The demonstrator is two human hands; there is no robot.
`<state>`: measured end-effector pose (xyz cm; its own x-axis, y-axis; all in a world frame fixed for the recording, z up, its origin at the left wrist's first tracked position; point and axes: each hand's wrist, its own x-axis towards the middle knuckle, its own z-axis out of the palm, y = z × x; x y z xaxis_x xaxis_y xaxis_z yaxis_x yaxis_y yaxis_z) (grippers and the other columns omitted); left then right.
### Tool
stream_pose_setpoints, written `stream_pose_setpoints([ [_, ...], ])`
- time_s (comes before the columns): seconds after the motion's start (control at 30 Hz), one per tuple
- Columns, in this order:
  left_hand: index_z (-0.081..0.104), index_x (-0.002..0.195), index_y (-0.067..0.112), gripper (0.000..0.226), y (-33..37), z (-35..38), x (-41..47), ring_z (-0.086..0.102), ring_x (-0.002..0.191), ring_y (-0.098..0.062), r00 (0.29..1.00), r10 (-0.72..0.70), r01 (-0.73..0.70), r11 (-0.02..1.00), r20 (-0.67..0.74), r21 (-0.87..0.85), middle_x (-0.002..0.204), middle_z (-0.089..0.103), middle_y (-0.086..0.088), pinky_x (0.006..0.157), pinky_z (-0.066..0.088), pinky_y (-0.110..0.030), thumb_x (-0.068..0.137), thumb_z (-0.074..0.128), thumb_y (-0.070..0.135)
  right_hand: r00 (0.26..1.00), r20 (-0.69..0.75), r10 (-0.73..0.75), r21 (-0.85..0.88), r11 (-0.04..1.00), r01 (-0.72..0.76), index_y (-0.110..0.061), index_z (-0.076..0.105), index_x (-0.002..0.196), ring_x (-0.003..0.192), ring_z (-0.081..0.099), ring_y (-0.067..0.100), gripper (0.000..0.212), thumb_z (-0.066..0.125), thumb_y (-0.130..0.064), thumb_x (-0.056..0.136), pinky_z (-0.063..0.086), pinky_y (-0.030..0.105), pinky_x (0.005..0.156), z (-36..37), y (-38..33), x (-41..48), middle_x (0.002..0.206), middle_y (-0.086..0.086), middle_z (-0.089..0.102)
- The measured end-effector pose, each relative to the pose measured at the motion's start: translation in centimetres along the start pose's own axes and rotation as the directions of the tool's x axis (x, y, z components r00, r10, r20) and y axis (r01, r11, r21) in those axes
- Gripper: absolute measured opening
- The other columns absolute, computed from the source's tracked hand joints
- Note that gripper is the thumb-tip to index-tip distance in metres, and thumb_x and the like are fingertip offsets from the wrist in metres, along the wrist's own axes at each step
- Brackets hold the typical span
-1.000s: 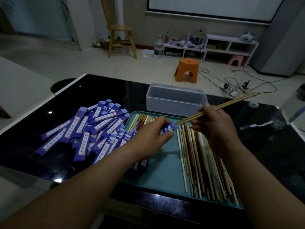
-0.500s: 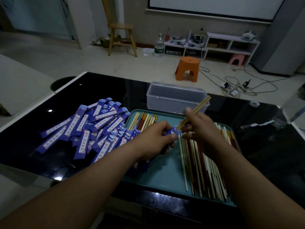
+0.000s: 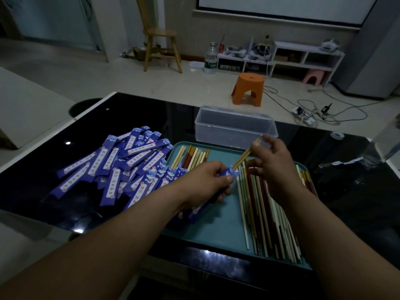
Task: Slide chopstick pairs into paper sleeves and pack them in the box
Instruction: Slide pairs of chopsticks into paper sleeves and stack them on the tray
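Clutches a paper sleeve (image 3: 229, 173) in the left grip (image 3: 206, 180), pinches a chopstick pair (image 3: 244, 156) in the right grip (image 3: 273, 167), tips in the sleeve mouth, over the tray (image 3: 216, 226) at the worktop's (image 3: 32, 182) near edge.

I see a home living room. Beyond the glossy black table (image 3: 54, 169): pale tiled floor (image 3: 129, 83), an orange plastic stool (image 3: 249, 87), a wooden chair (image 3: 161, 40), a low white shelf unit (image 3: 303, 53) along the far wall, a projection screen (image 3: 281, 5), a water bottle (image 3: 211, 59) and loose cables (image 3: 346, 109).
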<state>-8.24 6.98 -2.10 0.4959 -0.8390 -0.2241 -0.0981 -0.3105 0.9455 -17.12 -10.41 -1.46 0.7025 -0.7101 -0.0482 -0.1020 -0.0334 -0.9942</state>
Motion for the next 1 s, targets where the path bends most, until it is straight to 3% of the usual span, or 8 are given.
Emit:
stream_pose_setpoints([
  [0.13,0.06,0.11,0.008,0.018,-0.2,0.2,0.0,0.062,0.066,-0.013,0.999,-0.044,0.044,0.999,0.012,-0.001,0.091,0.072,-0.009,0.058,0.052,-0.025,0.108,0.053,0.024,0.998,0.068,-0.01,-0.071,0.997,0.015,-0.027,0.057,0.133,0.09,0.07,0.027,0.027,0.055,-0.025,0.107,0.056,0.038,0.075,-0.1,0.0,-0.3,0.114,0.011,0.067],
  [0.23,0.064,0.105,0.007,0.021,-0.5,0.2,0.5,0.064,0.066,-0.011,0.992,-0.081,0.072,0.993,-0.099,-0.099,0.088,0.071,-0.011,0.061,0.053,-0.025,0.107,0.055,0.026,0.994,0.053,0.092,-0.059,0.994,-0.089,-0.017,0.056,0.132,0.083,0.069,0.026,0.03,0.057,-0.031,0.106,0.054,0.035,0.067,0.8,0.2,-0.7,0.109,0.012,0.068],
  [0.37,0.076,0.093,0.014,0.018,-1.2,-0.9,1.5,0.072,0.087,-0.028,0.939,-0.101,0.045,0.984,-0.328,-0.174,0.089,0.077,-0.012,0.087,0.057,-0.045,0.1,0.065,0.026,0.919,0.277,0.28,-0.215,0.95,-0.225,-0.007,0.067,0.111,0.072,0.068,0.022,0.029,0.059,-0.034,0.105,0.052,0.031,0.059,3.1,0.8,-2.2,0.092,0.012,0.071],
  [0.5,0.068,0.087,0.012,0.012,-1.3,-1.7,1.6,0.064,0.07,-0.02,0.918,-0.155,0.052,0.96,-0.365,-0.275,0.074,0.068,-0.007,0.071,0.055,-0.037,0.098,0.07,0.017,0.885,0.383,0.265,-0.267,0.949,-0.169,-0.01,0.07,0.099,0.068,0.069,0.019,0.023,0.061,-0.03,0.105,0.05,0.028,0.053,5.3,1.9,-3.2,0.083,0.009,0.074],
  [0.7,0.067,0.091,0.014,0.019,-1.8,-2.1,1.4,0.071,0.08,-0.025,0.9,-0.161,0.107,0.982,-0.406,-0.153,0.089,0.074,-0.012,0.08,0.062,-0.046,0.094,0.075,0.031,0.892,0.364,0.267,-0.238,0.953,-0.188,-0.009,0.067,0.097,0.065,0.069,0.017,0.015,0.061,-0.022,0.104,0.048,0.026,0.052,5.7,2.2,-2.7,0.08,0.008,0.076],
  [0.8,0.065,0.092,0.012,0.027,-1.3,-3.3,0.9,0.066,0.076,-0.022,0.888,-0.074,0.159,0.975,-0.454,0.153,0.086,0.071,-0.009,0.068,0.054,-0.035,0.099,0.067,0.038,0.88,0.353,0.318,-0.26,0.937,-0.234,-0.007,0.067,0.094,0.054,0.063,0.016,0.015,0.06,-0.017,0.103,0.04,0.024,0.048,6.0,2.5,-2.8,0.066,0.004,0.07],
  [0.93,0.06,0.095,0.017,0.019,-0.8,-7.2,0.5,0.063,0.079,-0.019,0.769,0.126,0.163,0.909,-0.626,0.384,0.085,0.064,0.0,0.07,0.052,-0.037,0.103,0.058,0.034,0.858,0.306,0.412,-0.53,0.823,-0.207,-0.002,0.07,0.094,0.05,0.063,0.016,0.023,0.059,-0.019,0.104,0.043,0.022,0.045,6.1,3.0,-3.0,0.073,0.009,0.075],
  [1.0,0.061,0.099,0.018,0.015,-1.0,-8.1,0.3,0.063,0.083,-0.018,0.774,0.133,0.184,0.888,-0.619,0.421,0.089,0.065,0.001,0.073,0.054,-0.038,0.104,0.056,0.032,0.871,0.263,0.415,-0.605,0.774,-0.186,0.0,0.071,0.086,0.054,0.067,0.022,0.028,0.059,-0.019,0.103,0.046,0.024,0.047,6.3,3.3,-2.8,0.076,0.016,0.076],
])
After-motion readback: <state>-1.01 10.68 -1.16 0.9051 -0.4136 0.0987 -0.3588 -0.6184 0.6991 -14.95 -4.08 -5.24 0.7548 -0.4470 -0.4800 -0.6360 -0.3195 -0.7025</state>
